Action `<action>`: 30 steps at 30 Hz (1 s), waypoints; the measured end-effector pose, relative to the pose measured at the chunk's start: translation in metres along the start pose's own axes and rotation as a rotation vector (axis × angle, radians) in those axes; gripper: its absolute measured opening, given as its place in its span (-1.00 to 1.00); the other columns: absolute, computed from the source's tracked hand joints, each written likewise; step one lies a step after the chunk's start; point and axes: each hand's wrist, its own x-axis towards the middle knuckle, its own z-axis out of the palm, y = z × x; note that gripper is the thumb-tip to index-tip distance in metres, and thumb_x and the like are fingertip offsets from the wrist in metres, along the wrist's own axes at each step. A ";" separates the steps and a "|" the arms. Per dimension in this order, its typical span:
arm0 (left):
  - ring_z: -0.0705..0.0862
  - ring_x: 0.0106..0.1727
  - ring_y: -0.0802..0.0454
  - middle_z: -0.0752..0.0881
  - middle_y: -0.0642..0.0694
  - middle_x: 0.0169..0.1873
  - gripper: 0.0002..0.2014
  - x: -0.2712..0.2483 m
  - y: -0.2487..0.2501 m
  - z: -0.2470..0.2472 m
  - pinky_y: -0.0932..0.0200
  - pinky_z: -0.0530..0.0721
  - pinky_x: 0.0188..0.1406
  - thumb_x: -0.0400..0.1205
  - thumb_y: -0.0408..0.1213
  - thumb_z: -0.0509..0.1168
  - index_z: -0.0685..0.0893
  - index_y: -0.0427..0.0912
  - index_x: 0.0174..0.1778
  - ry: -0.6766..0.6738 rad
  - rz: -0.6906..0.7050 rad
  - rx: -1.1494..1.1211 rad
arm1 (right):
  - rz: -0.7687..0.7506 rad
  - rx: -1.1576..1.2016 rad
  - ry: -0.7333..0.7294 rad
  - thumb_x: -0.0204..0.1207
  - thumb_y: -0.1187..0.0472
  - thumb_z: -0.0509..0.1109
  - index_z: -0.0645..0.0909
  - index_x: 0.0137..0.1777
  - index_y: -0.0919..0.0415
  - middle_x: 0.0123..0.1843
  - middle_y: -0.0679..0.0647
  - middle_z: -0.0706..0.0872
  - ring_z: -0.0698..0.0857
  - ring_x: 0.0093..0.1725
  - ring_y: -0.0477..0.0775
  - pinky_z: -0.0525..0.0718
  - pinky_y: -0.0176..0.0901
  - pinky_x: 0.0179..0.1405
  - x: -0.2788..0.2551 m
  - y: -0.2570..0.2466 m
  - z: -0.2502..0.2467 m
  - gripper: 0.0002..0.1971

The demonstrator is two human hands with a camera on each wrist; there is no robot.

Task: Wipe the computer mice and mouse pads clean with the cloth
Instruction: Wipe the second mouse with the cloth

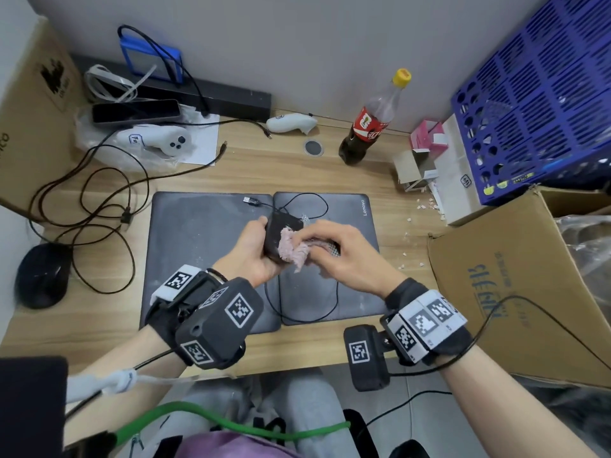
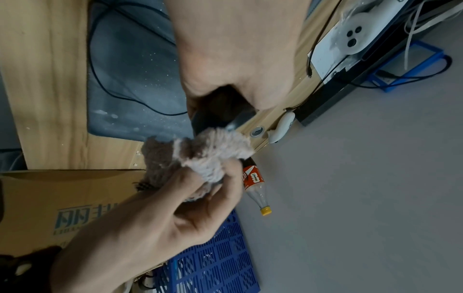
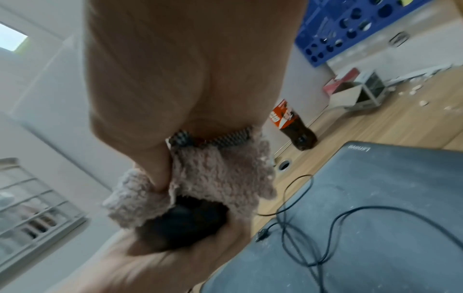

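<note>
Wooden desk (image 1: 297,170) crowded: cola bottle (image 1: 370,127) (upright), tangled cables (image 1: 99,200).

The cloth (image 1: 293,250) is a fluffy, looped pile fabric with a woven checked edge, and the mouse (image 1: 279,233) against it is black plastic with a dull sheen. Both mouse pads (image 1: 198,233) look like matt dark fabric, dusted with pale specks. The bench (image 1: 297,173) is smooth pale wood-grain; the bottle (image 1: 370,127) is glossy clear plastic, and the box (image 1: 515,292) is matt brown cardboard.
</note>
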 end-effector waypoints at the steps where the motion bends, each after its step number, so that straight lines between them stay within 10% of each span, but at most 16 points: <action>1: 0.77 -0.39 -0.18 0.75 -0.33 -0.38 -0.51 -0.001 -0.001 0.001 -0.06 0.74 -0.48 0.83 -0.02 -0.09 0.56 -0.34 -0.07 0.005 0.001 0.012 | -0.026 -0.010 -0.004 0.50 0.47 0.31 0.74 0.06 0.15 -0.13 -0.21 0.61 0.62 -0.15 -0.26 0.51 -0.58 -0.23 0.002 -0.003 0.004 -0.71; 6: 0.65 -0.59 -0.05 0.64 -0.24 -0.56 -0.55 -0.007 0.000 -0.001 0.22 0.61 -0.67 0.84 -0.03 -0.07 0.51 -0.31 -0.11 -0.023 0.004 0.035 | -0.131 -0.042 -0.039 0.52 0.44 0.34 0.78 -0.11 0.04 -0.22 0.16 0.50 0.51 -0.22 0.01 0.46 -0.27 -0.15 0.001 -0.003 0.011 -0.71; 11: 0.71 -0.11 -0.15 0.76 -0.30 -0.12 -0.57 -0.004 0.006 -0.007 0.00 0.80 -0.32 0.81 -0.11 -0.01 0.66 -0.36 0.08 -0.100 0.034 0.021 | 0.049 -0.108 0.110 0.49 0.46 0.33 0.69 -0.20 -0.17 -0.21 0.08 0.56 0.52 -0.27 -0.12 0.41 -0.40 -0.21 -0.015 0.034 -0.001 -0.59; 20: 0.79 -0.16 -0.08 0.74 -0.22 -0.08 -0.47 0.002 0.001 -0.009 0.02 0.84 -0.12 0.63 0.15 0.33 0.62 -0.29 0.24 -0.063 0.142 -0.064 | 0.064 -0.066 0.066 0.52 0.24 0.41 0.45 0.05 0.03 -0.28 -0.18 0.49 0.51 -0.30 -0.20 0.44 -0.42 -0.24 -0.018 0.001 0.011 -0.79; 25: 0.79 -0.11 -0.07 0.80 -0.20 -0.14 -0.52 0.000 -0.005 -0.007 0.03 0.82 -0.17 0.74 0.11 0.17 0.68 -0.30 0.09 -0.117 0.145 -0.071 | 0.031 -0.070 0.134 0.56 0.20 0.39 0.49 0.03 0.08 -0.19 -0.18 0.52 0.53 -0.17 -0.25 0.40 -0.55 -0.09 -0.016 -0.003 0.015 -0.87; 30: 0.81 -0.32 0.00 0.83 -0.18 -0.25 -0.56 -0.010 -0.007 -0.004 0.19 0.77 -0.33 0.77 0.04 0.13 0.71 -0.27 -0.01 -0.185 0.148 0.074 | 0.096 -0.001 0.250 0.60 0.15 0.31 0.50 0.03 0.01 -0.15 -0.10 0.66 0.60 -0.17 -0.14 0.51 -0.24 -0.11 -0.009 0.013 0.009 -0.94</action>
